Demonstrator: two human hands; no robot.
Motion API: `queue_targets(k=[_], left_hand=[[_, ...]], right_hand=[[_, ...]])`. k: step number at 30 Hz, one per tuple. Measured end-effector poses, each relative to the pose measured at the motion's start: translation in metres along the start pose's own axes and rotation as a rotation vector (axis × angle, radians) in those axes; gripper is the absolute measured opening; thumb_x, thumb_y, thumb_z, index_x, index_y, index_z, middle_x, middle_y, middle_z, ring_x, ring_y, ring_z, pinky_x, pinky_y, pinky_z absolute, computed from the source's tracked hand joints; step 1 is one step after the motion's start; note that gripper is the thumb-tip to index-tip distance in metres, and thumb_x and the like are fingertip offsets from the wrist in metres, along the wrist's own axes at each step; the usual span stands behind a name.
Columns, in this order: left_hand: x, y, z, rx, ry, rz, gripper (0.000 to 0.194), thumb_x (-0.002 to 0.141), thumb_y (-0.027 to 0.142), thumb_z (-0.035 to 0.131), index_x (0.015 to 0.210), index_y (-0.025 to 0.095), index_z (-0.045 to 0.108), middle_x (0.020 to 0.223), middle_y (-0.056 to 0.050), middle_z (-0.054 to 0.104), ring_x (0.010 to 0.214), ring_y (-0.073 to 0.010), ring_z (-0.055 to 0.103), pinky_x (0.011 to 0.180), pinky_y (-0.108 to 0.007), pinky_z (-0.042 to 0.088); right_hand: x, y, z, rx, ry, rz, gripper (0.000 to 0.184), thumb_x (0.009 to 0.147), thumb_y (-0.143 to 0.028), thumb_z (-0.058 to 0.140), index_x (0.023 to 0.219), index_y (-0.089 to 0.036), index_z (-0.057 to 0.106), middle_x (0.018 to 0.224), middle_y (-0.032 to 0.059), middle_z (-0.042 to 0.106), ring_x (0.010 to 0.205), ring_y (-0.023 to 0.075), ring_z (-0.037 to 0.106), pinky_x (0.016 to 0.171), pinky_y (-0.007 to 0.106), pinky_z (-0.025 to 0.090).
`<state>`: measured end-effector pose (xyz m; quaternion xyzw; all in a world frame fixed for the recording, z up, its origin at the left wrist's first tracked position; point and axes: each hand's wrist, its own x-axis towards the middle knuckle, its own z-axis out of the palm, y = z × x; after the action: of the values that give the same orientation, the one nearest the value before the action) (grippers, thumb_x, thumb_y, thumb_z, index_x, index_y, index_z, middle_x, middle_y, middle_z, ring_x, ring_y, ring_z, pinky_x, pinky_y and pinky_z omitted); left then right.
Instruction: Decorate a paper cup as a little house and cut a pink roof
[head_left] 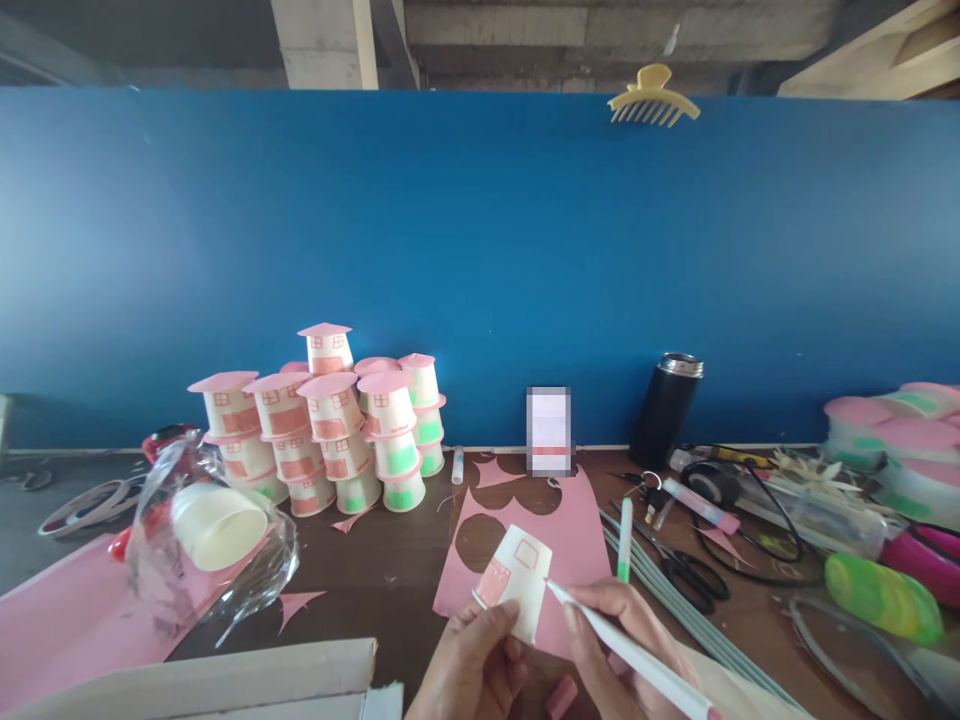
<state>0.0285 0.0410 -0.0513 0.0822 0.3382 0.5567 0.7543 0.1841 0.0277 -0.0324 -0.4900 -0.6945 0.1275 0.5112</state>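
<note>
The right hand (652,625) pinches a white marker (630,649), tip at the paper cup (527,590). The left hand (476,655) clasps that cup over the pink sheet (562,520), and stacked cups (334,455) stand left of the sheet

Head cam — faces fwd & dn — desk (375,600) close below, blue partition (487,250) beyond.

Soft light, sheen on wall (480,250), glinting bag (281,552) left of left hand (484,650), pixelated patch (549,430) beyond right hand (634,615), stretched edges
</note>
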Motion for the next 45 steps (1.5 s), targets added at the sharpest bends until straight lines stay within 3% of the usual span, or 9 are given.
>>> queue_targets(k=[4,14,22,38,45], left_hand=[[-0.0035,0.0008,0.0044,0.006,0.01,0.003,0.042,0.037,0.023,0.096,0.051,0.013,0.058,0.042,0.003,0.055,0.04,-0.0073,0.05,0.042,-0.018,0.042],[-0.0017,-0.0049,0.0012,0.031,-0.007,0.008,0.041,0.038,0.027,0.095,0.054,0.013,0.06,0.042,0.003,0.055,0.04,-0.0065,0.048,0.043,-0.018,0.038],[-0.0044,-0.0033,0.0025,0.057,-0.053,0.016,0.037,0.045,0.027,0.093,0.056,0.013,0.061,0.044,0.002,0.056,0.043,-0.0065,0.048,0.046,-0.019,0.038],[-0.0021,-0.0058,0.0015,0.084,-0.027,0.022,0.04,0.039,0.032,0.094,0.053,0.012,0.062,0.042,0.002,0.056,0.04,-0.007,0.048,0.044,-0.02,0.037],[-0.0014,-0.0048,0.0017,0.091,-0.022,0.014,0.04,0.039,0.031,0.094,0.054,0.012,0.062,0.042,0.001,0.056,0.041,-0.0076,0.048,0.045,-0.02,0.037]], right_hand=[[0.0019,-0.0022,0.0002,0.025,-0.001,-0.042,0.005,0.09,-0.029,0.06,0.092,-0.024,0.061,0.07,-0.0022,0.064,0.054,0.0118,0.062,0.05,0.018,0.049],[-0.001,-0.008,0.0049,0.12,0.026,0.062,0.012,0.091,-0.035,0.058,0.093,-0.024,0.062,0.075,-0.001,0.064,0.06,0.0135,0.063,0.051,0.019,0.049],[0.0022,-0.0033,0.0005,0.076,0.001,-0.047,0.007,0.091,-0.028,0.059,0.095,-0.023,0.062,0.074,0.0001,0.064,0.058,0.0132,0.062,0.052,0.019,0.05],[0.0015,-0.0073,0.0036,0.133,0.024,0.039,0.013,0.09,-0.035,0.058,0.092,-0.023,0.063,0.074,0.0007,0.064,0.059,0.0148,0.062,0.05,0.02,0.05],[0.0038,-0.0031,0.0004,0.064,-0.007,-0.046,0.01,0.091,-0.031,0.058,0.095,-0.023,0.062,0.075,0.0015,0.066,0.061,0.0149,0.064,0.054,0.02,0.052]])
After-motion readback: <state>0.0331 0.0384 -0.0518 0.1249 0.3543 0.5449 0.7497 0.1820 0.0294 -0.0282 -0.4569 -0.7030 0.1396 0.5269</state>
